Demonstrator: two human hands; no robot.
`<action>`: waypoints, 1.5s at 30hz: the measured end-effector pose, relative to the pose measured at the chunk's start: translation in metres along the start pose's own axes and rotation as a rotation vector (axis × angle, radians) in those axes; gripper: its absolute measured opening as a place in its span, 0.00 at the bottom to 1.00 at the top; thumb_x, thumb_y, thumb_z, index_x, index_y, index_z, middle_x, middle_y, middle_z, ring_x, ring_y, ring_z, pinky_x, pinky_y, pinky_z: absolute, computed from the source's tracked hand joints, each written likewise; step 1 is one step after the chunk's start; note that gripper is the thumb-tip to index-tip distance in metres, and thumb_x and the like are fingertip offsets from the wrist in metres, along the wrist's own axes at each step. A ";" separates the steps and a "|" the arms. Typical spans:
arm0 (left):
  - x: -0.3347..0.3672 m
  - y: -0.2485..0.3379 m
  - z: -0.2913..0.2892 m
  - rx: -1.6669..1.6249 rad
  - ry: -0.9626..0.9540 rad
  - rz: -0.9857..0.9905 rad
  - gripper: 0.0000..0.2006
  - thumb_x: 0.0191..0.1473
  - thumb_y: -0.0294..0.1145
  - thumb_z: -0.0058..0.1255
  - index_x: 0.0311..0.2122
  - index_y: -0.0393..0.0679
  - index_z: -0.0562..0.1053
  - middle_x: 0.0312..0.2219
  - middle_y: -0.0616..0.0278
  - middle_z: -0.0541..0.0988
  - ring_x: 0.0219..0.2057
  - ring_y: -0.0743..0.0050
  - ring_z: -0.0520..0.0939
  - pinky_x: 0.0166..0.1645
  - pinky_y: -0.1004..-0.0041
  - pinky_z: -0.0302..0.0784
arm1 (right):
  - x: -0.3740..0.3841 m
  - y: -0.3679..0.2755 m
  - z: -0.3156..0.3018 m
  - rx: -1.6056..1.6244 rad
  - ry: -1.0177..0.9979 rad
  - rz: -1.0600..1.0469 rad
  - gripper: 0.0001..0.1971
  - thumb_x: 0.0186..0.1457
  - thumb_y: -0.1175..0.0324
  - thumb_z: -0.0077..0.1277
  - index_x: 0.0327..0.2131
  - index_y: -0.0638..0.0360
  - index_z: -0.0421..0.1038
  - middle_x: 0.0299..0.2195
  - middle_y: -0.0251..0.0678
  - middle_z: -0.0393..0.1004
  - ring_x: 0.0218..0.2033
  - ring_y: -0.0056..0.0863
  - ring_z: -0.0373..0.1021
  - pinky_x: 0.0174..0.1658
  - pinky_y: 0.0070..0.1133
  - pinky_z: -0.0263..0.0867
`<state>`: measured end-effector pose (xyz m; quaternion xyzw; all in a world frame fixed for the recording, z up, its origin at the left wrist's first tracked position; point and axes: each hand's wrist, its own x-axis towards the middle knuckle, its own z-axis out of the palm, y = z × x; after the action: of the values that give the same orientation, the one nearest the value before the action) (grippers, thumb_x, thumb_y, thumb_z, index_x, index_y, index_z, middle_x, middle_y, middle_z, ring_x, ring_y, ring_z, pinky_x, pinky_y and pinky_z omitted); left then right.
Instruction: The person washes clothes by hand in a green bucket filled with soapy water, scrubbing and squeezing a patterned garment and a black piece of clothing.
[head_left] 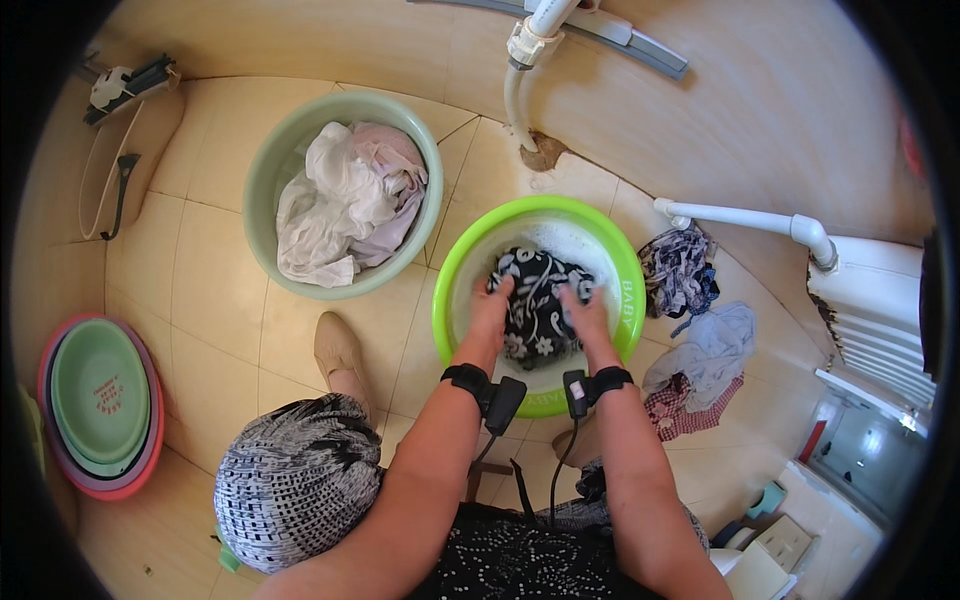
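Note:
Both my hands are down in a bright green-rimmed basin point(447, 260) of sudsy water on the floor. A black garment with a white floral pattern point(537, 310) lies bunched up in it, wet. My left hand point(490, 308) grips the garment's left side, fingers bent into the fabric. On the opposite side my right hand point(588, 312) has hold of it, its fingertips partly blurred. White foam point(570, 238) floats along the far part of the basin. Each of my wrists wears a black strap with a small box.
A pale green basin point(260, 200) at the far left holds white and pink clothes point(340, 200). Dark patterned cloth point(678, 265), light blue cloth point(710, 345) and red checked cloth point(690, 408) lie right of my basin. Stacked basins point(100, 395) stand left; a radiator point(870, 300) and white pipes point(745, 215) right.

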<state>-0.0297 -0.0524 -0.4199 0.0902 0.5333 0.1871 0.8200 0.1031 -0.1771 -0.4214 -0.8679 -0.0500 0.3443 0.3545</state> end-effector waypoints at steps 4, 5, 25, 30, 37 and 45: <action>0.014 -0.011 -0.022 0.855 0.034 0.049 0.15 0.46 0.28 0.54 0.42 0.39 0.72 0.32 0.61 0.77 0.35 0.72 0.76 0.39 0.72 0.71 | 0.004 0.001 -0.004 -0.553 -0.168 -0.157 0.23 0.44 0.69 0.55 0.47 0.61 0.68 0.39 0.47 0.73 0.40 0.36 0.69 0.45 0.26 0.65; 0.010 -0.002 -0.014 0.820 0.056 0.096 0.14 0.46 0.28 0.54 0.40 0.40 0.72 0.31 0.61 0.77 0.34 0.72 0.76 0.38 0.71 0.71 | 0.009 0.010 -0.007 -0.313 -0.055 -0.092 0.21 0.45 0.73 0.52 0.46 0.60 0.69 0.40 0.44 0.74 0.41 0.35 0.70 0.46 0.26 0.64; -0.030 0.011 0.034 0.308 -0.151 -0.195 0.18 0.55 0.43 0.47 0.42 0.38 0.72 0.33 0.61 0.78 0.32 0.70 0.78 0.38 0.69 0.74 | -0.009 -0.038 0.003 -0.322 -0.167 -0.221 0.25 0.51 0.51 0.50 0.41 0.65 0.70 0.35 0.58 0.73 0.40 0.51 0.70 0.42 0.34 0.66; 0.004 0.008 -0.006 -0.021 -0.158 -0.103 0.21 0.52 0.42 0.53 0.46 0.36 0.70 0.37 0.60 0.78 0.37 0.70 0.79 0.44 0.70 0.74 | 0.000 0.001 -0.003 0.175 0.068 0.035 0.28 0.51 0.50 0.52 0.46 0.65 0.68 0.44 0.57 0.70 0.47 0.46 0.68 0.49 0.31 0.63; 0.016 0.005 -0.024 0.727 0.049 0.046 0.22 0.49 0.36 0.54 0.47 0.35 0.68 0.41 0.54 0.76 0.41 0.67 0.77 0.44 0.70 0.73 | 0.000 0.002 0.000 -0.556 -0.213 -0.194 0.24 0.47 0.73 0.53 0.51 0.61 0.66 0.46 0.47 0.71 0.42 0.36 0.71 0.46 0.26 0.65; -0.023 0.020 0.006 -0.178 -0.236 -0.349 0.20 0.55 0.45 0.49 0.48 0.43 0.69 0.41 0.58 0.76 0.41 0.67 0.78 0.45 0.67 0.75 | -0.073 -0.088 0.002 0.120 -0.722 -0.374 0.21 0.50 0.72 0.55 0.50 0.56 0.68 0.46 0.33 0.71 0.49 0.24 0.66 0.55 0.21 0.59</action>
<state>-0.0373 -0.0431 -0.3911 -0.0549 0.4227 0.0767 0.9013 0.0603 -0.1347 -0.3236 -0.6449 -0.3078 0.5588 0.4208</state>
